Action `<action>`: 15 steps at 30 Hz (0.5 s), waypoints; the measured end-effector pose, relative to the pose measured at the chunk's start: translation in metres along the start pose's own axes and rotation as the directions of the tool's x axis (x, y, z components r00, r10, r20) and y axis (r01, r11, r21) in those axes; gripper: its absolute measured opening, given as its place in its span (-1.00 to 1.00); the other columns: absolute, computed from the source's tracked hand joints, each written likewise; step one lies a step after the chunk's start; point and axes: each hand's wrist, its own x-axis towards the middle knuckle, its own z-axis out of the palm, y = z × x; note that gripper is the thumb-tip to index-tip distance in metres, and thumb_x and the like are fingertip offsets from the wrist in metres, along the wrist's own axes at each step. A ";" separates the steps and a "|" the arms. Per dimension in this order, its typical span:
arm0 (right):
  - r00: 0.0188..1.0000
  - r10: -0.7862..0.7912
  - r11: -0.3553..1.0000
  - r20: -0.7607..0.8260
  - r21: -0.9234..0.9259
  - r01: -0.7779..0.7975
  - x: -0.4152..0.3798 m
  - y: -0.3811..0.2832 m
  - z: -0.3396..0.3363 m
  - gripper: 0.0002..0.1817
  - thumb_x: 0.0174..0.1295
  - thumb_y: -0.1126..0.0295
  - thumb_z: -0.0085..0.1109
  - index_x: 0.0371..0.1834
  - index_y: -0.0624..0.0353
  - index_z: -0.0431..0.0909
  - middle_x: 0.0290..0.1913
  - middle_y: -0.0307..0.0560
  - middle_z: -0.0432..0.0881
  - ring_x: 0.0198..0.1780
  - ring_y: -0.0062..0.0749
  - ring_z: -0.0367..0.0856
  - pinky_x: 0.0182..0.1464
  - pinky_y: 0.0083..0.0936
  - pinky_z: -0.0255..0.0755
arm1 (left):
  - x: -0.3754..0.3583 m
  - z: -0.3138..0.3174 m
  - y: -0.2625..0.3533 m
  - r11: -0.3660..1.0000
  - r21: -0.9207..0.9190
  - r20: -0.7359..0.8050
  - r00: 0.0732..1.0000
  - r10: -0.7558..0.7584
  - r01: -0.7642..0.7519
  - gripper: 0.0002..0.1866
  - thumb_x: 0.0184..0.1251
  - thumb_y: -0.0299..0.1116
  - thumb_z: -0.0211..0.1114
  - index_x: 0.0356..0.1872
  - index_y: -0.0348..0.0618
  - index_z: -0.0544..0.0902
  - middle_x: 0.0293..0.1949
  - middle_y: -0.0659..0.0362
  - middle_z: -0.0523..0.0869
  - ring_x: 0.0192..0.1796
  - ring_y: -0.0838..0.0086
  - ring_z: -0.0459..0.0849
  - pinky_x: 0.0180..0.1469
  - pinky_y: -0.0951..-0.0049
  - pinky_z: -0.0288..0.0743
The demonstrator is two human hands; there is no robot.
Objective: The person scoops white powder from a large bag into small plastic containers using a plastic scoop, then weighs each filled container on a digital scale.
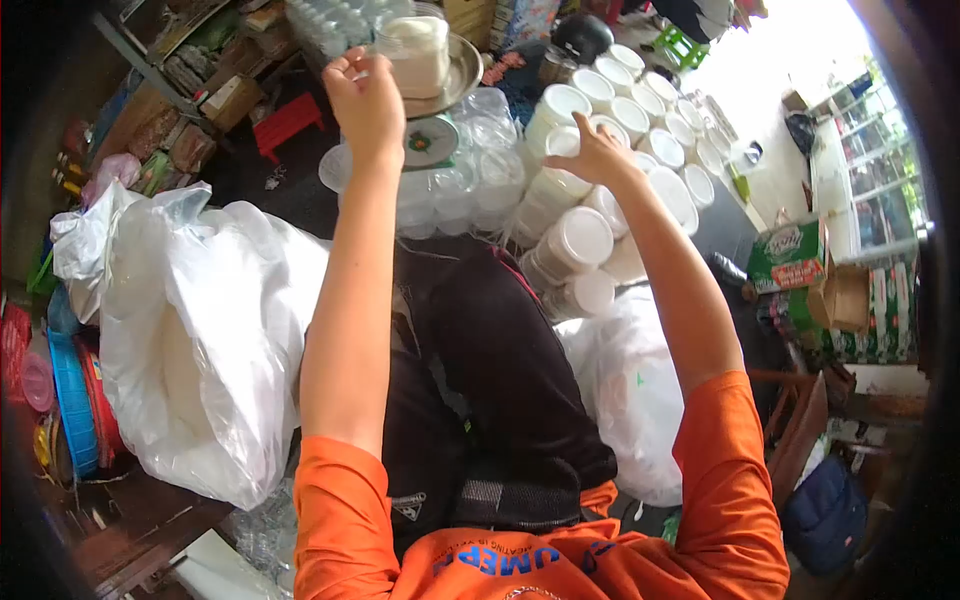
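A clear jar with pale contents stands on the metal pan of a scale. Just left of this jar is my left hand, its fingers bent together; whether they hold anything is too small to make out. My right hand has its thumb and fingers spread, with nothing between them, over white-lidded tubs grouped at the right.
Clear empty containers are stacked behind the scale. A big white plastic bag stands at my left, another bag at my right. A red stool and a green carton lie farther out.
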 end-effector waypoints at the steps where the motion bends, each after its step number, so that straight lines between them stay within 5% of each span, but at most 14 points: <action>1: 0.999 -0.017 1.000 0.045 0.003 0.017 0.004 0.000 -0.002 0.20 0.03 -0.38 0.43 0.69 -0.04 0.16 0.38 0.46 0.47 0.42 0.28 0.50 0.43 -0.01 0.39 | 0.005 -0.004 -0.010 0.980 0.171 0.034 0.995 0.094 -0.099 -0.57 0.32 -0.32 0.33 0.12 -0.35 0.52 -0.03 0.06 0.66 0.01 0.34 0.64 0.14 0.33 0.51; 5: 0.994 -0.107 0.994 -0.017 0.030 0.108 0.015 -0.002 -0.023 0.06 0.01 -0.26 0.46 0.64 -0.30 0.29 0.28 0.37 0.57 0.33 0.25 0.58 0.35 0.00 0.46 | 0.009 -0.004 -0.028 0.744 0.560 0.121 0.924 0.362 -0.364 -0.32 0.22 -0.14 0.46 0.23 -0.39 0.47 0.08 -0.11 0.66 0.19 0.09 0.59 0.33 0.13 0.41; 7: 0.986 -0.077 0.988 -0.151 0.119 0.096 0.025 -0.016 -0.045 -0.05 0.05 -0.11 0.52 0.59 -0.31 0.37 0.27 0.32 0.59 0.33 0.21 0.57 0.35 -0.03 0.47 | 0.005 0.000 -0.021 0.743 0.587 0.145 0.944 0.296 -0.323 -0.16 0.15 0.04 0.51 0.30 -0.40 0.45 0.24 -0.19 0.56 0.31 -0.05 0.50 0.40 0.01 0.33; 9: 0.848 -0.290 0.789 -0.444 0.390 0.474 0.066 -0.018 -0.057 -0.16 0.10 0.07 0.57 0.50 -0.16 0.45 0.15 0.21 0.66 0.23 0.00 0.66 0.29 -0.15 0.52 | 0.003 0.007 -0.022 0.713 0.620 0.152 0.942 0.298 -0.326 0.01 0.06 0.21 0.55 0.36 -0.40 0.40 0.26 -0.22 0.54 0.34 -0.10 0.48 0.43 -0.07 0.29; 11: 0.820 -0.206 0.516 -0.533 0.653 0.554 0.051 -0.075 -0.102 -0.37 0.22 0.15 0.53 0.31 0.14 0.54 -0.03 -0.07 0.75 0.00 -0.43 0.72 0.14 -0.41 0.56 | 0.001 0.015 -0.027 0.680 0.634 0.160 0.923 0.349 -0.367 0.04 0.02 0.17 0.58 0.37 -0.39 0.36 0.25 -0.24 0.53 0.34 -0.13 0.48 0.44 -0.12 0.26; 13: 0.831 -0.163 0.476 -0.532 0.695 0.538 0.047 -0.115 -0.130 -0.30 0.24 0.15 0.51 0.46 -0.02 0.52 0.28 -0.08 0.65 0.21 -0.31 0.59 0.25 -0.32 0.48 | 0.003 0.017 -0.031 0.646 0.645 0.171 0.901 0.400 -0.409 0.07 -0.03 0.13 0.61 0.39 -0.38 0.32 0.25 -0.26 0.52 0.34 -0.16 0.48 0.46 -0.16 0.22; 14: 0.830 -0.169 0.479 -0.531 0.692 0.540 0.061 -0.126 -0.127 -0.30 0.24 0.15 0.51 0.46 -0.02 0.52 0.28 -0.08 0.65 0.21 -0.31 0.59 0.25 -0.32 0.48 | 0.005 0.018 -0.033 0.608 0.687 0.177 0.903 0.392 -0.398 0.13 -0.05 0.16 0.63 0.41 -0.41 0.30 0.27 -0.27 0.52 0.35 -0.18 0.49 0.47 -0.17 0.22; 15: 0.795 -0.203 0.464 -0.571 0.659 0.592 0.083 -0.136 -0.124 -0.44 0.29 0.14 0.49 0.25 0.14 0.52 -0.01 -0.06 0.63 -0.04 -0.31 0.60 0.02 -0.35 0.50 | 0.006 0.019 -0.035 0.568 0.726 0.183 0.906 0.382 -0.386 0.18 -0.07 0.20 0.64 0.43 -0.44 0.29 0.28 -0.29 0.53 0.36 -0.20 0.49 0.48 -0.18 0.21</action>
